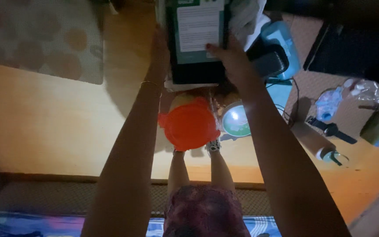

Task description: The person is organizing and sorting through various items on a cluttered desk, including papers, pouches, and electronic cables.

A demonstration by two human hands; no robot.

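Note:
Both my arms reach forward over the yellow wooden floor. My left hand grips the left edge of a dark green box with a white label. My right hand holds the box's right side, fingers curled over the front. The box is upright at the top centre. Below it sits an orange round lid and a small green-rimmed bowl. My legs and patterned shorts show at the bottom.
A spotted mat lies at the top left. A light blue container, a black cable, a wristwatch, a crumpled plastic bag and a small bottle sit on the right. A raised step edge crosses below.

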